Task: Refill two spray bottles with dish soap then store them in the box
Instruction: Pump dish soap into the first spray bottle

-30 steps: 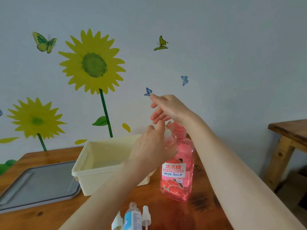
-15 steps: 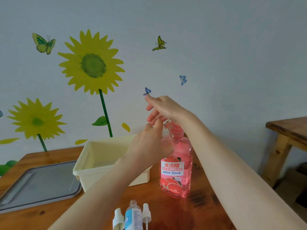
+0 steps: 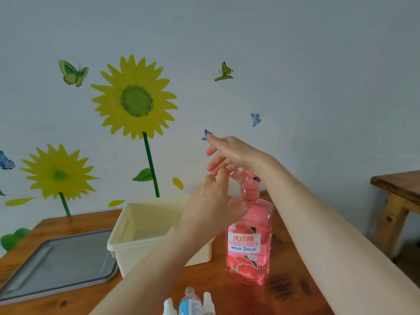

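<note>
A pink dish soap bottle with a pump top stands on the wooden table. My right hand lies palm-down on the pump head, fingers spread. My left hand is curled just left of the pump neck around a small clear bottle, mostly hidden, held up by the spout. At the bottom edge stands an uncapped clear spray bottle with a blue label, flanked by two white spray caps. A cream plastic box sits open behind my left arm.
A grey tray lies left of the box. The table meets a wall with sunflower and butterfly stickers. Another wooden table stands to the right across a gap.
Both hands stay at the pump top with the same hold. The view has shifted slightly, so everything sits a little further left.
</note>
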